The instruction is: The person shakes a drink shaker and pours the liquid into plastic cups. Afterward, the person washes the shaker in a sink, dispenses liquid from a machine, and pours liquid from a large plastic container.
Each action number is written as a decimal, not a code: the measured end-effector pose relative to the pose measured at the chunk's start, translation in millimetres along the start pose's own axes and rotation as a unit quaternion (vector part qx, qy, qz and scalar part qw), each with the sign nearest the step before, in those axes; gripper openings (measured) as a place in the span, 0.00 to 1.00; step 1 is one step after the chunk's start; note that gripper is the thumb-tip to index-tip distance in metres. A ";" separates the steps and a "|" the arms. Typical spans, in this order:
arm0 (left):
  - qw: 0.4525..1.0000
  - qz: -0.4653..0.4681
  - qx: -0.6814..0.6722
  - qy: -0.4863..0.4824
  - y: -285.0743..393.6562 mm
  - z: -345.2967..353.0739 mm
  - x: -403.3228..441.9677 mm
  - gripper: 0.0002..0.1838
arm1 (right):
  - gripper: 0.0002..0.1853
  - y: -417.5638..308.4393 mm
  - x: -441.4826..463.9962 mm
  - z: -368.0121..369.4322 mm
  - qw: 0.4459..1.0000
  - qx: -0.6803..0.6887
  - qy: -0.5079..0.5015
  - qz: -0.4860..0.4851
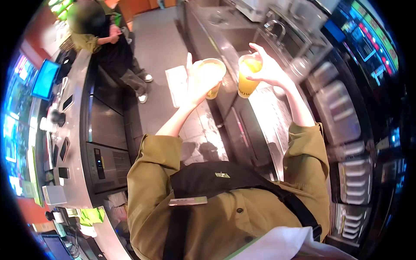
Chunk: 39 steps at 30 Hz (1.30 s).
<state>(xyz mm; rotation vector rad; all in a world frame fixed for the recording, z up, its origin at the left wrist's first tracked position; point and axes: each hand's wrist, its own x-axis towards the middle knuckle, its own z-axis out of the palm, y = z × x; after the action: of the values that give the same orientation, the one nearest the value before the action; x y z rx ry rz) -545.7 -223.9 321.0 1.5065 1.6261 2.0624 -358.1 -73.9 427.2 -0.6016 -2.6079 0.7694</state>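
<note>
My left hand (197, 84) is closed around a clear plastic cup (214, 66) with something yellow low inside. Glare washes out much of that hand and the cup. A second plastic cup (245, 85), full of orange-yellow drink and with dark printing near its base, is in my right hand (273, 73). Its thumb and fingers wrap the cup's side from the right. Both cups are held up side by side in front of me, apart from each other and slightly tilted in this view.
To the right runs a metal counter (268, 115) with a sink and faucet (277, 27), and clear containers (336, 104). Another person (115, 52) stands at the far left, beside a counter (80, 112) with phones (64, 148) and a screen (44, 79). A white sheet (176, 82) lies on the floor.
</note>
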 end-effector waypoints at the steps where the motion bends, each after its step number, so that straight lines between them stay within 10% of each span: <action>1: 1.000 -0.004 0.015 0.005 -4.1 -28.5 8.0 0.65 | 0.51 -16.9 22.9 14.0 1.000 -0.002 -0.008 -0.014; 26: 0.850 -0.054 0.376 0.365 -251.0 -691.5 192.6 0.62 | 0.47 -360.6 706.3 537.8 0.904 0.103 -0.146 -0.389; 39: 0.786 -0.086 0.415 0.450 -322.3 -892.7 241.1 0.60 | 0.49 -497.9 880.4 736.9 0.888 0.084 -0.214 -0.400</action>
<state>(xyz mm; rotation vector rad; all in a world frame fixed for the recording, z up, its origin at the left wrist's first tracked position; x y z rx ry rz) -1470.6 -542.5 277.1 0.2547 3.1620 2.1730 -1576.8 -336.9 318.9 0.7521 -2.7346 0.8726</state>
